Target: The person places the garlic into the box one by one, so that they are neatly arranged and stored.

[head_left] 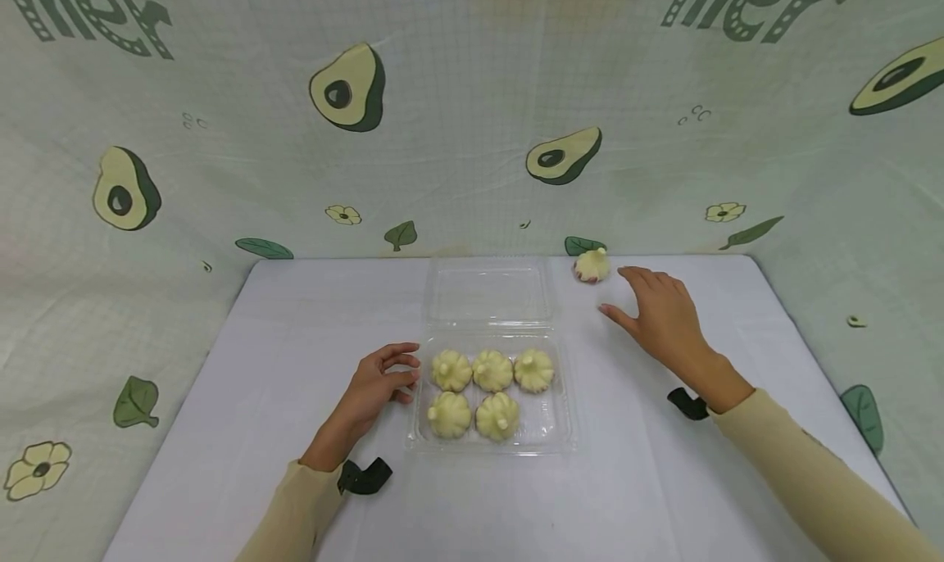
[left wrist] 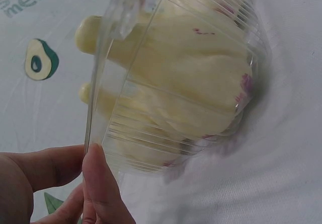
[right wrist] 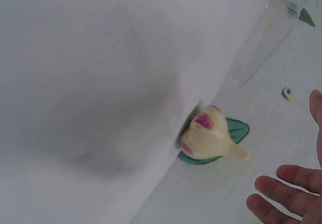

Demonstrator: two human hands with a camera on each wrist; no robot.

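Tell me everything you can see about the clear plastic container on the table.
The clear container looks like plastic, rectangular, with ridged side walls. It sits upright on the white table, its lid folded back open behind it. Inside are five pale garlic bulbs, three in the back row and two in front, leaving the front right spot bare. The left hand pinches its rim on the left side.

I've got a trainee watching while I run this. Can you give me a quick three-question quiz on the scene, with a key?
1. How many garlic bulbs sit in the box?
2. True or false: the right hand is apart from the loose bulb.
3. Fill in: the left hand pinches the box's ____.

Key:
1. Five.
2. True.
3. Rim.
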